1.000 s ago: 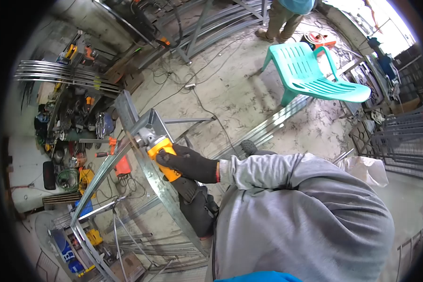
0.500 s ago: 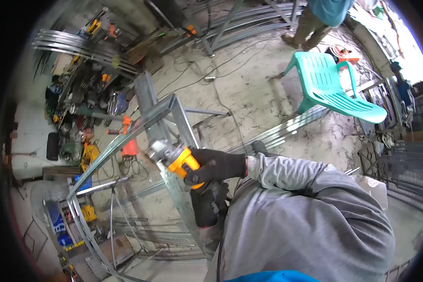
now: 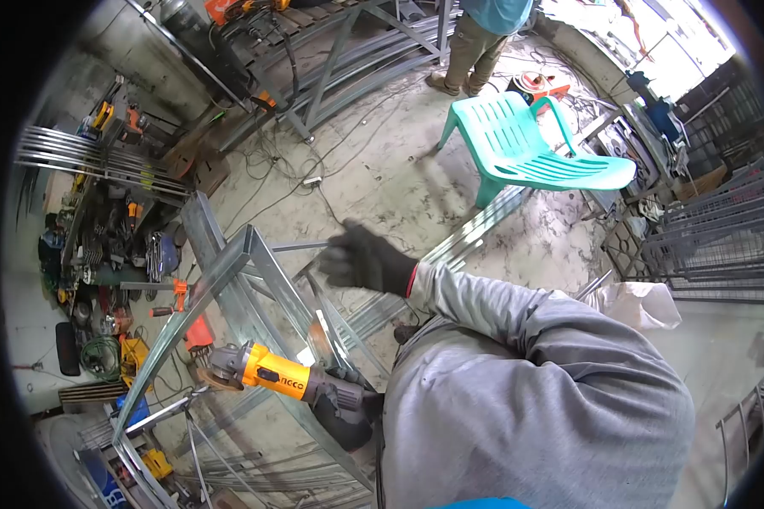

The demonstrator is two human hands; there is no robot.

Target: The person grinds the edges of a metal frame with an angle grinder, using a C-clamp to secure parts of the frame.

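Note:
A yellow and grey angle grinder lies level above the metal frame, its disc end pointing left. My left hand, in a dark glove, is wrapped round the grinder's rear grey body; part of that hand is hidden behind the tool. My right hand, in a black glove with a red cuff edge, is off the grinder, raised above the frame's right side. Its fingers are apart, slightly blurred, and hold nothing. The galvanized square-tube frame stands before me, with its bars running under and beside the grinder.
A green plastic chair stands on the concrete floor. Behind it is a person in brown trousers. Shelves with tools line the left. Cables trail over the floor, and mesh panels lean at right.
My right hand has let go of the grinder and moved up and away. The grinder has dropped lower and turned more level, held by my left hand. The view has shifted.

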